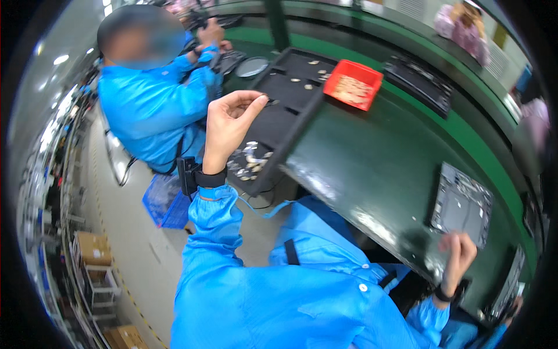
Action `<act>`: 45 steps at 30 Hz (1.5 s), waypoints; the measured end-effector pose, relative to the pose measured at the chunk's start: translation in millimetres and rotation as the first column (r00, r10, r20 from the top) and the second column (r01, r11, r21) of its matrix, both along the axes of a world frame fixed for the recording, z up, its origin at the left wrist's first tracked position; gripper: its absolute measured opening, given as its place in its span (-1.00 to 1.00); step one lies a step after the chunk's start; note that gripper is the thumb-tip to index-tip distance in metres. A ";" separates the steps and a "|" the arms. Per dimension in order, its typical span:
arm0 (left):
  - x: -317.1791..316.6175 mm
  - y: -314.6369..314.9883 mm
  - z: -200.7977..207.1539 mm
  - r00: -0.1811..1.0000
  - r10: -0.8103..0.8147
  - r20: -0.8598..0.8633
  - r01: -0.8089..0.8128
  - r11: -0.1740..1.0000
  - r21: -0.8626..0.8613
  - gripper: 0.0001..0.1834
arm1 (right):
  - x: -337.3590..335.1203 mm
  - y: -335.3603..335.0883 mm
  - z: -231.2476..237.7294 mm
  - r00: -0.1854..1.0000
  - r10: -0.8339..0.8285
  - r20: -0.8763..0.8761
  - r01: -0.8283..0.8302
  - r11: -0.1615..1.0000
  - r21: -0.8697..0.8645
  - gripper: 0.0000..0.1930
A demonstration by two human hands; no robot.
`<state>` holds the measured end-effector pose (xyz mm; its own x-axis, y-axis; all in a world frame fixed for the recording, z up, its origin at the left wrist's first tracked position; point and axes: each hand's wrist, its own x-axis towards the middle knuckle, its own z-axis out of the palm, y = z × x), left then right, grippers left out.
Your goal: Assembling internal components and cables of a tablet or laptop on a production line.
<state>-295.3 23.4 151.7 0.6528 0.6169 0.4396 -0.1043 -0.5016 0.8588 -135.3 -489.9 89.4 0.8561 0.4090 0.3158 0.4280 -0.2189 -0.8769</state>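
Observation:
My left hand (234, 125) is raised over the black foam tray (290, 81), its thumb and forefinger pinched together. Something small and dark shows at the fingertips, too small to name. Below the wrist, many small pale and shiny pieces (251, 163) lie in a near section of the tray. On the right, my right hand (459, 256) hovers by the near edge of a dark grey laptop-like casing (462, 203), which lies flat on the green bench (360, 151). Motion blurs its bent fingers, so what they hold, if anything, does not show.
A red bin (354, 84) of small pale pieces stands at the bench's far side. Another black casing (418, 84) lies beyond it, and one more (507, 285) at far right. A co-worker in blue (154, 110) works at left, above a blue crate (165, 200).

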 end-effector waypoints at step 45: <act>220.6 -158.9 -60.9 0.905 -0.412 0.105 0.388 0.901 0.191 -0.77 | 101.7 121.3 -17.9 0.889 0.274 -0.366 -0.170 0.941 0.292 -0.74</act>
